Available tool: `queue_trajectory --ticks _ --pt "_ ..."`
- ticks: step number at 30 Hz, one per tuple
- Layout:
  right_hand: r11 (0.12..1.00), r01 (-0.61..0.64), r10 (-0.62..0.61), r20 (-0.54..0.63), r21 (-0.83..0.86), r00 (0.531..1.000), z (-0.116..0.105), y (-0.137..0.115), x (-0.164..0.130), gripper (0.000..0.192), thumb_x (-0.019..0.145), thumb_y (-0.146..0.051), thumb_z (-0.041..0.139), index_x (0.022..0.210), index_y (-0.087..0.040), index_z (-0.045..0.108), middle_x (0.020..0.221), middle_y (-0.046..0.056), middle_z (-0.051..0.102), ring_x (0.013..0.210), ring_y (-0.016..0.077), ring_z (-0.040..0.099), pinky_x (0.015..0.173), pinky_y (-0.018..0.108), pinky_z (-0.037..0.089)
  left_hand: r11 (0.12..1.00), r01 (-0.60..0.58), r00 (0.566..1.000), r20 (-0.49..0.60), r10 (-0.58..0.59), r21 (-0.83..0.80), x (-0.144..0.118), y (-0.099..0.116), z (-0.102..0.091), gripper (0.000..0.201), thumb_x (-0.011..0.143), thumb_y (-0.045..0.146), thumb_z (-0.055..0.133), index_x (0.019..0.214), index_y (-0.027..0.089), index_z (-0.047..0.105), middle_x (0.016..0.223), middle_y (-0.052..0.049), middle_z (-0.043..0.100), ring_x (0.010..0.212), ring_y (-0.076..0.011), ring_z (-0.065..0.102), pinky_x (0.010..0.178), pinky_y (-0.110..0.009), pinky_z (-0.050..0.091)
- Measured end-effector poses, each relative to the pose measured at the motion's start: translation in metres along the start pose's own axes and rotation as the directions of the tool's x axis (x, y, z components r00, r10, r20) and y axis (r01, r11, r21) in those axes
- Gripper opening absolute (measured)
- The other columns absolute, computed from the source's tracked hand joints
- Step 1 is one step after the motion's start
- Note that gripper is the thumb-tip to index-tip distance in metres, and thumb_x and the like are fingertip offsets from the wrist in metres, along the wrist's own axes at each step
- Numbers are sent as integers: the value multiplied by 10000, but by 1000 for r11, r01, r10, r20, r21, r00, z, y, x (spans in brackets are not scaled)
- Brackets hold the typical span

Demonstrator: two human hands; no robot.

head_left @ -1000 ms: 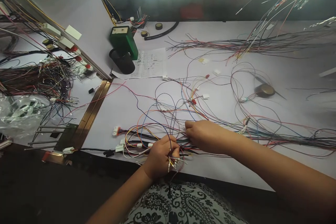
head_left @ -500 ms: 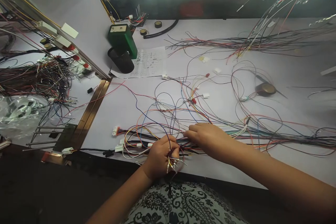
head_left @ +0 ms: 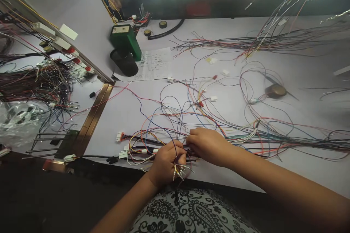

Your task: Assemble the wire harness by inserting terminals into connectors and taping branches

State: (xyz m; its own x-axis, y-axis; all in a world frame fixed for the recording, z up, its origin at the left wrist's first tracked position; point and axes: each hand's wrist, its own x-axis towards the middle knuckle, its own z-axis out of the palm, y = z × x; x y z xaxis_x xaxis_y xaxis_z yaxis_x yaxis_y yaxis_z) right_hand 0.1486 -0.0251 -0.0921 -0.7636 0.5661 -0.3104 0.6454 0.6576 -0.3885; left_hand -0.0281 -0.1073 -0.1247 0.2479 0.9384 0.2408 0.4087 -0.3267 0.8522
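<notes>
At the table's front edge my left hand (head_left: pixel 168 162) is closed round a bunch of thin wires. Their crimped ends (head_left: pixel 180 171) stick out below its fingers, white and yellow among them. Just to the right, my right hand (head_left: pixel 203 145) has its fingers bent and pressed together over the wire bundle (head_left: pixel 298 143); its fingertips are hidden, but they lie among the wires. Left of my hands, a white connector with orange-red wires (head_left: pixel 119 137) and another white connector (head_left: pixel 123 154) lie at the bundle's end. Loops of coloured wire rise above both hands.
A green block-shaped holder (head_left: pixel 127 40) and a black cup (head_left: pixel 124 62) stand on a printed sheet (head_left: pixel 157 63). More wires (head_left: pixel 232 43) lie along the back. A round brown object (head_left: pixel 275 90) sits at right. Left, past a metal strip (head_left: pixel 95 118), are heaped wires (head_left: pixel 35 80) and a plastic bag (head_left: pixel 22 120).
My right hand has shifted slightly left, closer to my left hand. My left hand keeps its hold on the wires. The whole view has moved a little.
</notes>
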Motion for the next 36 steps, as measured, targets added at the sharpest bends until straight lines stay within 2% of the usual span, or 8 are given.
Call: queue_trajectory --ticks 4,9,11,14,17,20,26,36 --pt "999 5 -8 -74 -38 997 -1 -2 3 184 866 -223 491 739 -184 618 805 30 586 722 144 496 551 279 234 1000 8 1000 9 -8 -6 -2 -3 1 162 784 33 511 798 168 601 847 -49 567 721 -120 557 633 -232 465" --pt "991 110 -120 -138 -79 983 -2 -6 -8 158 866 -186 480 751 -176 590 796 24 615 739 150 495 600 288 264 1000 -3 1000 -4 3 -18 -3 -6 2 175 784 28 506 816 171 602 845 -48 574 736 -124 562 644 -239 473" --pt "992 112 -118 -124 -55 985 -1 -8 -11 195 894 -222 451 752 -176 576 765 21 628 715 146 511 606 284 270 1000 -16 1000 -27 15 -20 -2 -5 1 176 784 30 509 822 174 602 846 -47 576 750 -128 565 653 -244 477" --pt "999 25 -28 -73 -35 997 1 -9 -10 242 921 -279 414 767 -183 575 724 21 646 660 141 544 560 271 237 1000 0 999 -51 0 -11 -2 -3 -1 170 789 44 514 836 180 605 851 -47 583 774 -137 574 678 -258 486" --pt "993 -82 82 1 -85 997 0 -8 -3 211 911 -293 420 844 -198 596 706 34 664 612 152 572 526 259 204 999 28 996 -88 -29 -23 -2 -1 -3 182 801 56 502 881 188 598 848 -37 593 786 -140 580 704 -268 487" --pt "986 -118 126 70 -114 990 -2 -7 7 205 896 -299 433 868 -204 613 702 53 675 606 172 603 515 258 216 997 57 989 -131 -64 -53 -5 -3 -4 185 825 78 480 919 204 578 831 -19 592 777 -132 578 705 -262 482" --pt "991 -35 58 178 -131 982 -9 -10 15 102 814 -255 545 858 -188 608 736 71 677 675 206 628 534 265 282 993 104 985 -131 -110 -54 -8 -4 -4 142 856 131 458 901 210 567 831 -17 591 777 -138 578 707 -270 477" --pt "993 30 -21 81 -117 997 -12 -11 6 69 802 -180 554 870 -170 561 785 70 649 735 192 596 534 270 268 994 112 988 -106 -113 -17 -5 -4 -4 122 859 136 461 902 207 551 822 -8 584 767 -132 567 710 -259 462"
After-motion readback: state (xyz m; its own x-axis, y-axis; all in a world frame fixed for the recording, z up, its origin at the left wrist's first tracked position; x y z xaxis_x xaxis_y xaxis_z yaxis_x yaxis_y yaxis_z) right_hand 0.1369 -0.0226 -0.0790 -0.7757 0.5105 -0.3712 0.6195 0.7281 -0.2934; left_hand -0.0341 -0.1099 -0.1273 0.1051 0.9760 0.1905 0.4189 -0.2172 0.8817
